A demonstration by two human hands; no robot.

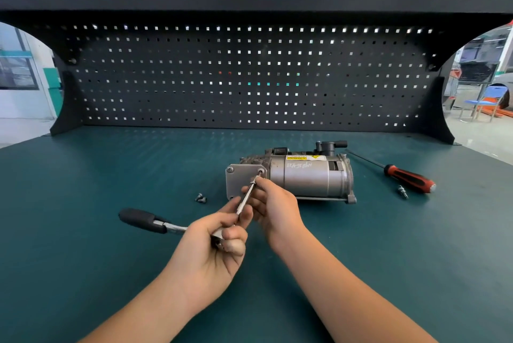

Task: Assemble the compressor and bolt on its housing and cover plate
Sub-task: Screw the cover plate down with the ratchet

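Note:
The silver compressor (308,179) lies on its side on the green mat, its square cover plate (238,180) facing me. A bolt sits in the plate's top left corner. My left hand (219,242) grips the head of a ratchet wrench (144,221), whose black handle points left. The ratchet's extension bar (248,194) runs up to the bolt hole at the plate's top right corner. My right hand (272,204) pinches the extension bar near its tip. Two loose bolts (200,198) lie on the mat left of the plate.
A red and black screwdriver (402,176) lies to the right of the compressor, with a small metal fitting (402,192) just in front of it. A black pegboard (249,76) closes off the back of the bench (83,176).

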